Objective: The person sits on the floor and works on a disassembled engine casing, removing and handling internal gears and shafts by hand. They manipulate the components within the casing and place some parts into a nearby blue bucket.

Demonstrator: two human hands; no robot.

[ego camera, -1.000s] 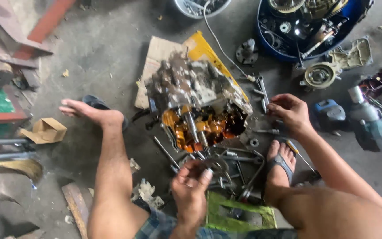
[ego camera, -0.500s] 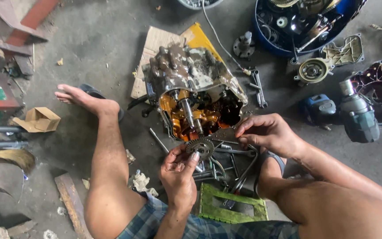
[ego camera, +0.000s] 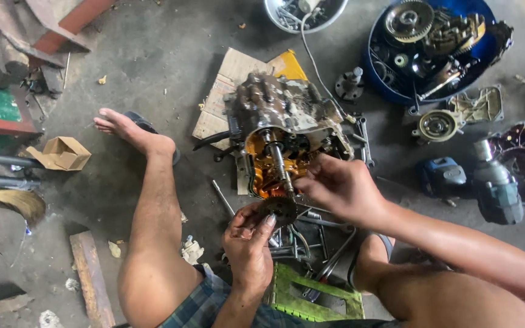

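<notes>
I sit on the floor with an opened, oily engine case (ego camera: 284,130) between my legs, resting on cardboard (ego camera: 229,91). A steel shaft (ego camera: 279,163) sticks out of its orange-stained inside. My left hand (ego camera: 249,243) holds a dark toothed gear (ego camera: 279,209) just below the shaft's end. My right hand (ego camera: 341,185) is curled beside the shaft tip and the gear; what its fingertips pinch is hidden.
A blue basin (ego camera: 432,48) of gears and parts sits far right, with a round cover (ego camera: 435,126) and a blue power tool (ego camera: 475,182) nearby. Wrenches and rods (ego camera: 311,243) lie by a green stool (ego camera: 311,297). A small cardboard box (ego camera: 62,153) lies left.
My right hand came in from the engine's right side to the shaft tip. My left hand rose from the tool pile, now gripping the gear. The view moved closer.
</notes>
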